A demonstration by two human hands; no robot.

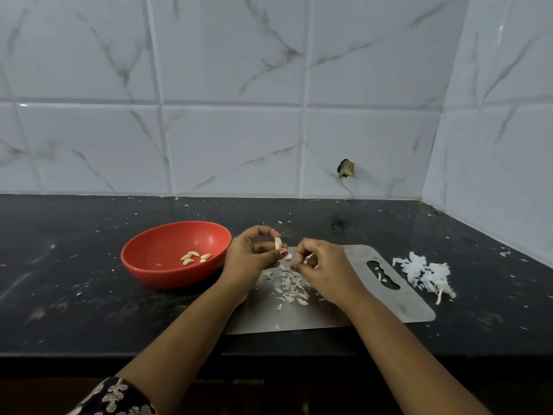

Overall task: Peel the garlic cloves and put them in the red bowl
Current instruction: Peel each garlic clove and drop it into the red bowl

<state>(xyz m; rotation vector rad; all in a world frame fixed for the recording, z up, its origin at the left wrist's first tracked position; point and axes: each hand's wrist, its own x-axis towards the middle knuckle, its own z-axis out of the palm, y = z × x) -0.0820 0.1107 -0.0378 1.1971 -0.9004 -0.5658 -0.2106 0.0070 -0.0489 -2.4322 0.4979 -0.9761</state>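
Red round plastic bowl left, pale peeled cloves inside. Grey steel cutting board just right, small peel scraps on it. Above scraps, left hand pinching whitish garlic clove, right hand beside, pinching peel sliver. White papery skin heap right of board.

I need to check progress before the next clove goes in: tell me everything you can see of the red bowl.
The red bowl is round, shallow and glossy, likely plastic, upright on the black countertop, left of the steel board. A few pale peeled cloves lie near the bottom. The left hand, pinching a garlic clove, is beside its right rim; whether they touch is unclear.
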